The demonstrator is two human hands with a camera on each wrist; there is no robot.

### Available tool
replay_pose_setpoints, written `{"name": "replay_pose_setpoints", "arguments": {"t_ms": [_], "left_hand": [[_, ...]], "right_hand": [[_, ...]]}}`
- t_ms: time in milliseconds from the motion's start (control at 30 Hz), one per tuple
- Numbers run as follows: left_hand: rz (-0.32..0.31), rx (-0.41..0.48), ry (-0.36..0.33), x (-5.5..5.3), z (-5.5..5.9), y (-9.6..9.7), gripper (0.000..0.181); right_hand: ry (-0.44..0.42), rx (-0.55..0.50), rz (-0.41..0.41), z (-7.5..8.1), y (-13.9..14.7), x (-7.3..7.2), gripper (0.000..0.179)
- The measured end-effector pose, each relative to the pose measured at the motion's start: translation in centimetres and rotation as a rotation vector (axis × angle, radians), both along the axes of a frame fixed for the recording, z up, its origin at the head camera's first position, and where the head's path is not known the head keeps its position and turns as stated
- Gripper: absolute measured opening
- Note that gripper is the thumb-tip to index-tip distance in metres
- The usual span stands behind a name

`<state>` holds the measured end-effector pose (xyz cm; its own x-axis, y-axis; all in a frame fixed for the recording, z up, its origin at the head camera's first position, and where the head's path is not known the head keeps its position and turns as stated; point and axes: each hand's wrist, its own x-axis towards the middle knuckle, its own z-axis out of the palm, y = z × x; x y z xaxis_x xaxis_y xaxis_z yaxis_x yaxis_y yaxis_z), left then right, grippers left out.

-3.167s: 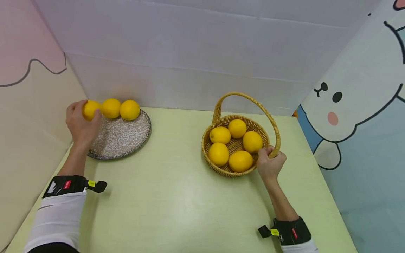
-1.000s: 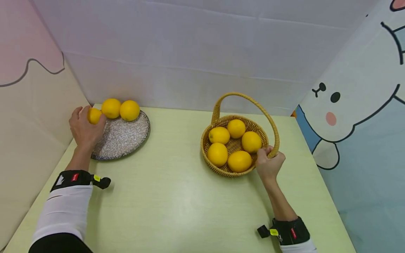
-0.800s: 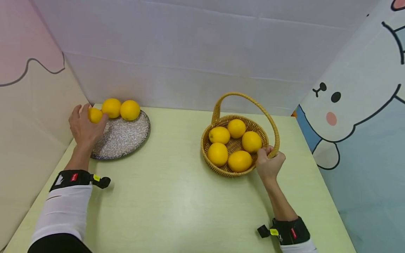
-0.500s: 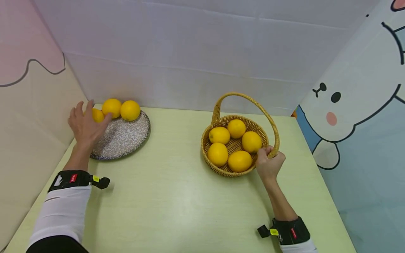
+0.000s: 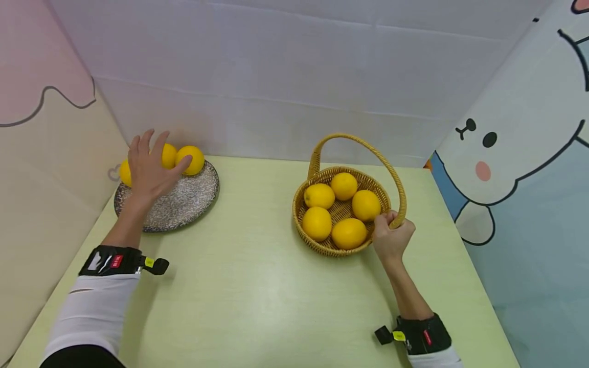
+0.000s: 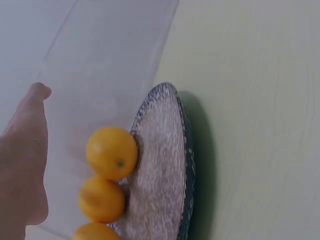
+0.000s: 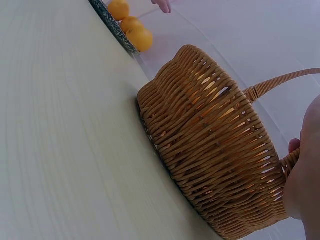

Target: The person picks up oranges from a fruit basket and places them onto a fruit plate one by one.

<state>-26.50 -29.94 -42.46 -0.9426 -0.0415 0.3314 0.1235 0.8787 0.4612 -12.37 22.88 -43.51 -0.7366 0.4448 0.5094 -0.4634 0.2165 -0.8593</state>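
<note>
My left hand (image 5: 149,171) hovers over a speckled grey plate (image 5: 190,199) at the back left, fingers spread and nothing in them. On the plate's back rim stand three oranges in a row: the right orange (image 5: 192,159) shows well, while the hand partly covers the middle orange (image 5: 169,155) and the left orange (image 5: 125,173) in the head view. With curled fingers, my right hand (image 5: 393,239) grips the lower right end of the arched handle (image 5: 341,136) of a wicker basket (image 7: 210,150). Several oranges (image 5: 349,234) lie inside that basket, which rests on the table.
Basket and plate share a pale green table (image 5: 248,286), with a wide stretch of tabletop between them. A white sheet (image 5: 257,117) stands behind its back edge. Printed cloth walls (image 5: 538,230) close off the sides.
My left hand has let go of the left orange, leaving it on the plate; its fingers have spread as it rose and moved right. My right hand has kept its grip on the handle.
</note>
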Motion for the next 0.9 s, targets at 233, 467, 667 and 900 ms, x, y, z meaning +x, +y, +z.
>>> {"name": "replay_pose_setpoints", "arguments": {"t_ms": [233, 467, 667, 900], "left_hand": [[-0.146, -0.037, 0.118, 0.0, 1.4, 4.6, 0.084], [-0.297, -0.076, 0.247, 0.3, 1.2, 8.6, 0.081], [-0.425, -0.122, 0.339, 0.5, 0.6, 12.0, 0.081], [-0.557, -0.178, 0.340, 1.6, 1.1, 16.1, 0.083]], "right_hand": [[0.008, 0.001, 0.003, 0.1, 0.0, -0.1, 0.037], [-0.005, -0.002, -0.004, 0.1, 0.0, -0.1, 0.037], [0.005, 0.002, -0.008, 0.1, 0.0, 0.0, 0.036], [0.006, 0.002, -0.007, 0.0, 0.0, 0.0, 0.037]]}}
